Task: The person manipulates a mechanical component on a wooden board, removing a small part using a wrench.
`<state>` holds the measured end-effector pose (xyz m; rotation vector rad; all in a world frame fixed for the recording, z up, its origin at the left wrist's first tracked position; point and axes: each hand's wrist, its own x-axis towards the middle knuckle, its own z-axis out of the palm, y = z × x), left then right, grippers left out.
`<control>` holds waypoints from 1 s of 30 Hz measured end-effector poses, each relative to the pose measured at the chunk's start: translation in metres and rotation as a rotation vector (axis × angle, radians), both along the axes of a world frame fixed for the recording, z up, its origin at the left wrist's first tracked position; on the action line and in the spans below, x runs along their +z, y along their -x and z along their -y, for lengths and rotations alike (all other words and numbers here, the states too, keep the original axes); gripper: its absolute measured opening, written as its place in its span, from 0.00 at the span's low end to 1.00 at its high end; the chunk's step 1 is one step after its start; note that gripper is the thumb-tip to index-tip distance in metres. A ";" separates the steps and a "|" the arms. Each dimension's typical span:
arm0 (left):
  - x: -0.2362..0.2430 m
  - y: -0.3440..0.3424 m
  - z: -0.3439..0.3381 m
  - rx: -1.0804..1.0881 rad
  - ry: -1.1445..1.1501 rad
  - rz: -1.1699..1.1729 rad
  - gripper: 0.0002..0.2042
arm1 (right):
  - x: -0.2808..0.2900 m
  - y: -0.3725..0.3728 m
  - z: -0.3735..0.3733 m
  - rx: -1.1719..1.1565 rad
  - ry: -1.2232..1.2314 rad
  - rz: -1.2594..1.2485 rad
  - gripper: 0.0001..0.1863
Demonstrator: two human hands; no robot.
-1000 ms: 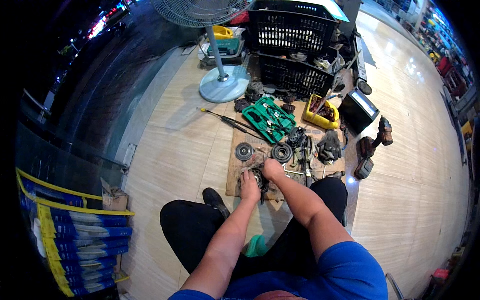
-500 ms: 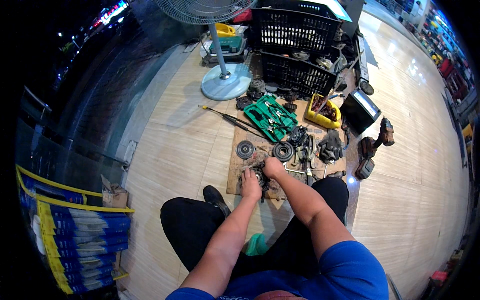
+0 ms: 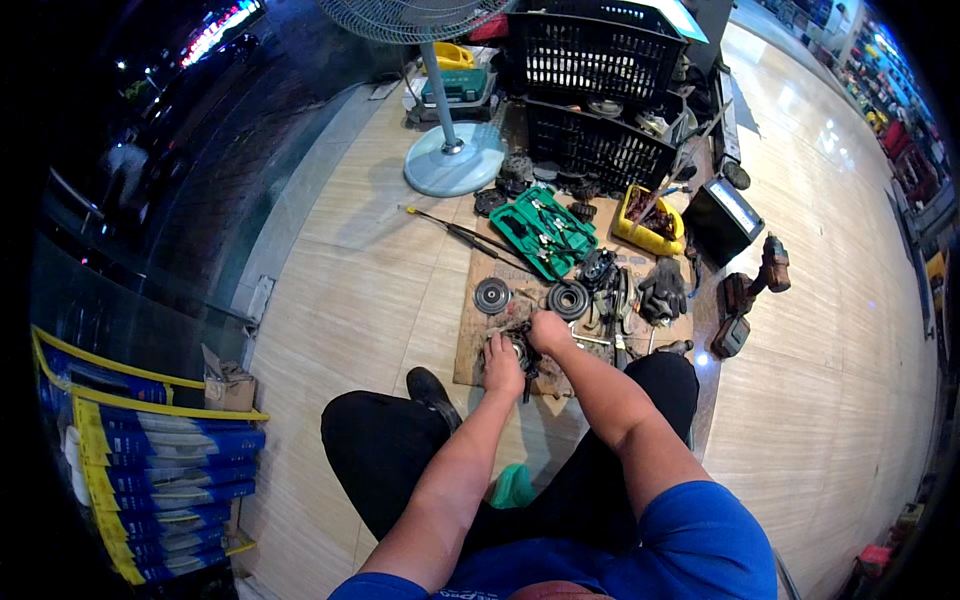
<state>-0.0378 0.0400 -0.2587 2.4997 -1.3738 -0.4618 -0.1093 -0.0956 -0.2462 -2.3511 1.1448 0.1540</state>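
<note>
A dark, greasy metal machine part (image 3: pixel 524 352) sits on a stained cardboard sheet (image 3: pixel 468 350) between my legs. My left hand (image 3: pixel 503 365) lies over its left side, fingers bent onto it and gripping it. At its upper right edge is my right hand (image 3: pixel 548 332), fingers curled closed. Whatever the right fingers hold is hidden. Just beyond the hands lie a flat round disc (image 3: pixel 492 295) and a grooved pulley (image 3: pixel 567 300). A bright metal wrench-like tool (image 3: pixel 592 340) rests to the right of my right hand.
Farther out lie an open green tool case (image 3: pixel 540 235), a yellow container (image 3: pixel 648 222), dark gloves (image 3: pixel 662 292) and a black battery (image 3: pixel 724 222). A cordless power tool (image 3: pixel 740 308) is at right. Black crates (image 3: pixel 598 60) and a fan base (image 3: pixel 455 165) stand behind; a yellow rack (image 3: pixel 165 418) is at left.
Both hands stay on the machine part with barely any shift. The whole view has moved very slightly.
</note>
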 end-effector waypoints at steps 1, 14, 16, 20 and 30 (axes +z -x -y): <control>0.006 0.003 0.003 -0.013 -0.003 -0.004 0.36 | -0.006 0.004 0.002 -0.050 0.004 0.025 0.12; 0.020 0.005 0.001 0.015 -0.010 -0.074 0.37 | -0.012 0.005 -0.001 -0.130 0.011 0.095 0.11; 0.021 0.005 0.001 0.011 -0.025 -0.074 0.37 | -0.011 0.006 -0.001 -0.132 0.010 0.095 0.12; 0.019 0.007 0.005 -0.002 -0.009 -0.062 0.38 | -0.013 0.007 0.005 -0.131 -0.006 0.068 0.13; 0.017 0.011 0.007 -0.017 0.010 -0.075 0.40 | -0.016 0.013 0.008 -0.106 -0.011 0.066 0.12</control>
